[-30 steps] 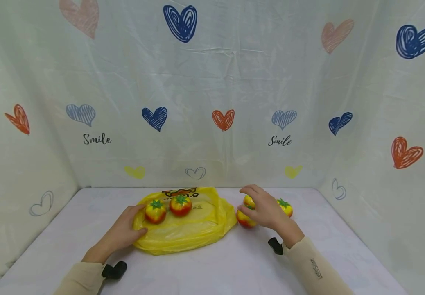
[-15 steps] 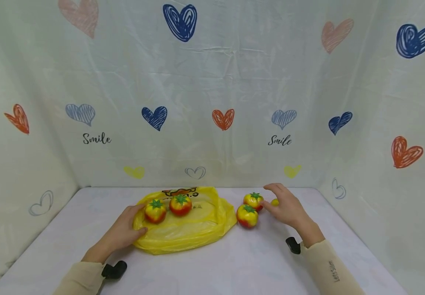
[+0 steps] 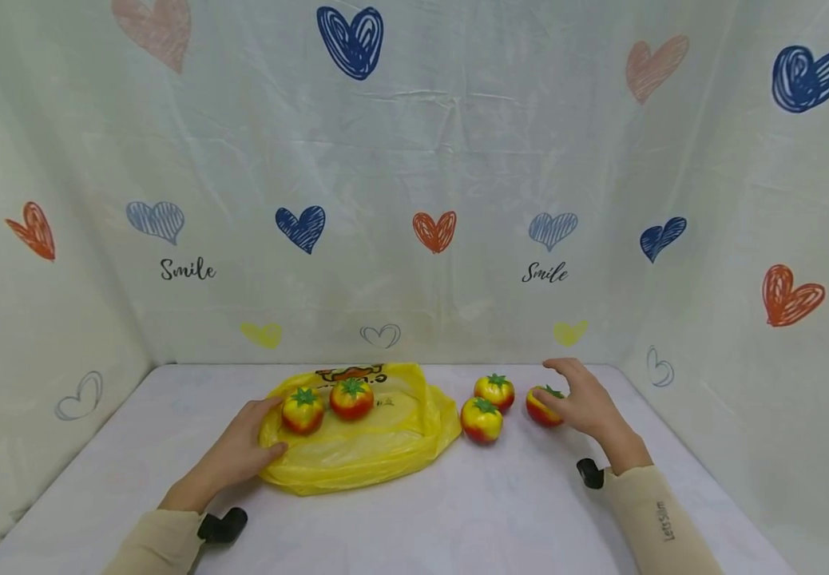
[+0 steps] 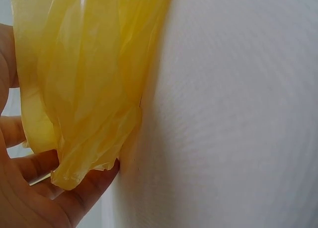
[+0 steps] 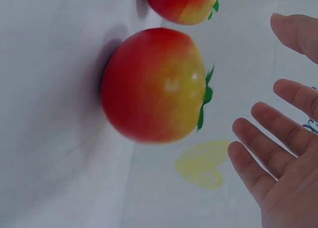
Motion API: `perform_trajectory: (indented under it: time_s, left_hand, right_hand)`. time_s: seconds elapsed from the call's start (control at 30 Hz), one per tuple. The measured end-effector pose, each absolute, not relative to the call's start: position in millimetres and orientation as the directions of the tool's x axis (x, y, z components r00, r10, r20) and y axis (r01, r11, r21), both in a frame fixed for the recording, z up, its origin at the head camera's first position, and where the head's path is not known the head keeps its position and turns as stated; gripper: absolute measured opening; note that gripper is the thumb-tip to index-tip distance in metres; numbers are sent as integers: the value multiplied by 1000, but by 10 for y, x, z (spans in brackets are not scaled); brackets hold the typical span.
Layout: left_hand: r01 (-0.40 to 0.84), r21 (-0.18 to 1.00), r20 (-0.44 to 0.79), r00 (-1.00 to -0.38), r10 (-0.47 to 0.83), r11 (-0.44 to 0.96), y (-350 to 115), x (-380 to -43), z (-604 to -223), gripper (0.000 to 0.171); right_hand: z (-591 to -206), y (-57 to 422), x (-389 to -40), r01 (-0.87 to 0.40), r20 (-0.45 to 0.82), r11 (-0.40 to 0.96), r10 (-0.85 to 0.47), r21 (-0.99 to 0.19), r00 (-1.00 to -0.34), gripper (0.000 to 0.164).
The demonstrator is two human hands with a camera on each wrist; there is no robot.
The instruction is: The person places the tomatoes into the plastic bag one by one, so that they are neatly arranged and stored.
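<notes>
My left hand (image 3: 243,447) rests at the left edge of a yellow plastic bag (image 3: 357,467), its spread fingers and thumb touching it; in the left wrist view the crumpled bag (image 4: 89,89) lies against the fingers. Two red-and-yellow tomatoes (image 3: 303,411) with green leafy tops sit at the bag's upper left. My right hand (image 3: 590,407) hovers, fingers apart, just right of another tomato (image 3: 542,406), partly hiding it in the head view. The right wrist view shows that tomato (image 5: 154,86) on the table with a gap to the open fingers.
Two more tomatoes (image 3: 482,421) stand close together between the bag and my right hand. The white-covered table (image 3: 414,527) ends at a pale curtain (image 3: 458,160) printed with hearts, which also closes off both sides.
My right hand has moved right, from above the pair of tomatoes to beside the rightmost one, uncovering the pair. The left hand and the bag have stayed put.
</notes>
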State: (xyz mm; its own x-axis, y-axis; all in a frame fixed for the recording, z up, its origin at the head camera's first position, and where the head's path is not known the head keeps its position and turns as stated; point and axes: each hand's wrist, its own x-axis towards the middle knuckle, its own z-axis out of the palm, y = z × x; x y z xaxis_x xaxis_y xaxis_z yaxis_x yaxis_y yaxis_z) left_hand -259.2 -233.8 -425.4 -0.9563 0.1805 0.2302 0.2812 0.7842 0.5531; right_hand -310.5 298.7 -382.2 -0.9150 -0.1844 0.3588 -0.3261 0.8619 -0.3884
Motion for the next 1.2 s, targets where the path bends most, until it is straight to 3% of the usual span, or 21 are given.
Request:
perform_trajectory:
  time_s: [0.8, 1.2]
  left_hand:
    - [277, 554, 233, -957, 174, 785, -2345, -2592, -4262, 67]
    - [276, 555, 230, -958, 173, 785, -2347, -2595, -4262, 66]
  right_hand:
    - [-4116, 3174, -3239, -139, 129, 844, -84, -518, -988, 80]
    - [-4162, 3121, -3222, -111, 86, 841, -77, -529, -993, 85]
